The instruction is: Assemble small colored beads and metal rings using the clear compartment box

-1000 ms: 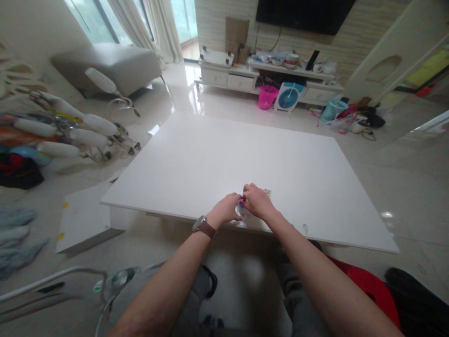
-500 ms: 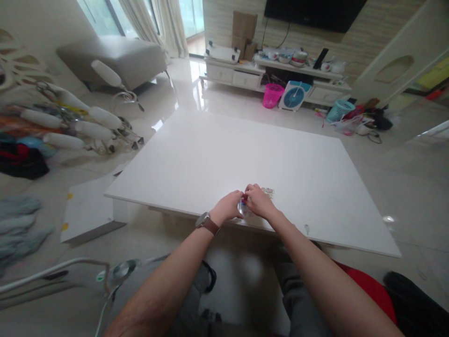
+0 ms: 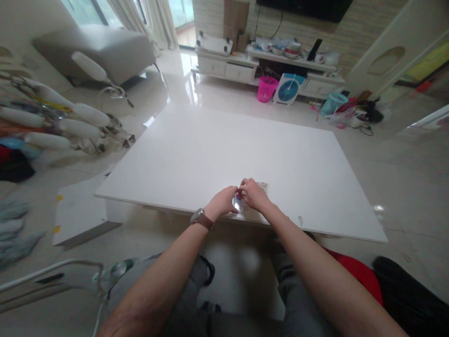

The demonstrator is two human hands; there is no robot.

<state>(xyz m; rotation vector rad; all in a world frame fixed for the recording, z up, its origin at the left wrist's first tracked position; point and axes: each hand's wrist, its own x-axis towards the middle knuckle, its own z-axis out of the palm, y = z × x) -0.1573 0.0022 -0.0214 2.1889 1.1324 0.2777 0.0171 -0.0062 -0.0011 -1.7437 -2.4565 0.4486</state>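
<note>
A small clear bottle (image 3: 238,204) with a reddish top stands near the front edge of the white table (image 3: 224,154). My left hand (image 3: 223,201), with a watch (image 3: 201,218) on its wrist, curves round the bottle's left side, thumb low and fingers near the top. My right hand (image 3: 253,193) is closed at the reddish top, its fingertips pinched there. Just beyond my right hand lies a small patterned item (image 3: 263,186), partly hidden. A small clear object (image 3: 300,220) lies farther right by the front edge.
Beyond the table are a pink basket (image 3: 267,89), a blue-and-white fan (image 3: 289,88) and a low cabinet (image 3: 224,68). White-padded metal stands (image 3: 66,121) are at the left. A white box-like piece (image 3: 82,208) lies on the floor. Red fabric (image 3: 354,271) is at lower right.
The view has shifted slightly, so the room and table appear a little more to the left and higher. My hands stay around the bottle, showing slightly more of it.
</note>
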